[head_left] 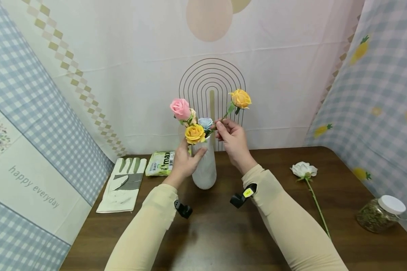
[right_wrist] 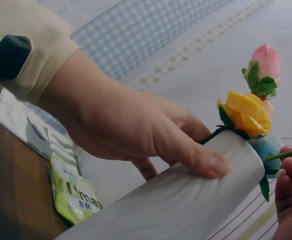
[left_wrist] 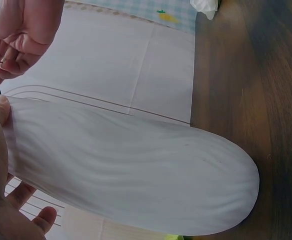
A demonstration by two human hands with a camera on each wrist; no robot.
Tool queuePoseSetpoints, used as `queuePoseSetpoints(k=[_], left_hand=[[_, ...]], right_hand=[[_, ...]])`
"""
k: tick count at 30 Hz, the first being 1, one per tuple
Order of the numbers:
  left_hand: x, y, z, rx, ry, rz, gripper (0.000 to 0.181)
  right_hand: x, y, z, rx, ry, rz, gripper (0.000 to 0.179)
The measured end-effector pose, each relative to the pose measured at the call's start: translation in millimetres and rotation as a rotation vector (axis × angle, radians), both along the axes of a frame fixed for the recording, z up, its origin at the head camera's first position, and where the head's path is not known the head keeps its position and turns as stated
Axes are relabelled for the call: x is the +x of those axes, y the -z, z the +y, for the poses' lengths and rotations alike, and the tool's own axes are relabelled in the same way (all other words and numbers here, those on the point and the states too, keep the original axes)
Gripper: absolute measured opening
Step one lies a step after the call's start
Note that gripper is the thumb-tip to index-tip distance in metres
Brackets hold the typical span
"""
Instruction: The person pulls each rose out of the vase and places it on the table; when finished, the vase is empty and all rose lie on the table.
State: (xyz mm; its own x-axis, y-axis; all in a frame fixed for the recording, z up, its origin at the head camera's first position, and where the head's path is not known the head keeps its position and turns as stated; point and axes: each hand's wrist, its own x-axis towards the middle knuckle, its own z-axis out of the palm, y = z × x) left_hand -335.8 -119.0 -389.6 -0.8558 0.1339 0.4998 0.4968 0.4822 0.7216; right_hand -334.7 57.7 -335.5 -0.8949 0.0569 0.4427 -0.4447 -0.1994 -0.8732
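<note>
A tall white vase point(head_left: 204, 169) stands on the table, and my left hand point(head_left: 185, 159) grips it near the rim, thumb on the near side. Out of its mouth rise a pink rose point(head_left: 180, 109), a yellow rose point(head_left: 195, 134), a light blue flower point(head_left: 205, 122) and a pale cream bloom point(head_left: 192, 117). My right hand point(head_left: 233, 138) pinches the green stem of an orange-yellow rose point(head_left: 240, 99), whose head leans up to the right. In the right wrist view that stem point(right_wrist: 281, 155) lies at the vase's mouth; how deep its end sits is hidden.
A white rose point(head_left: 303, 170) lies on the table point(head_left: 224, 233) at the right, beside a lidded jar point(head_left: 381, 213) of dried greenery. Left of the vase are a green-and-white packet point(head_left: 160, 164) and a white-and-grey glove point(head_left: 123, 185). A curtain point(head_left: 149, 75) hangs behind.
</note>
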Motion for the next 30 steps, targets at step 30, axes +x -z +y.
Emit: queuePoseSetpoints(k=[30], left_hand=[[-0.9, -1.6, -0.1, -0.035, 0.005, 0.028, 0.068]], right_hand=[[6.6, 6.0, 104.4, -0.444, 0.149, -0.044, 0.024]])
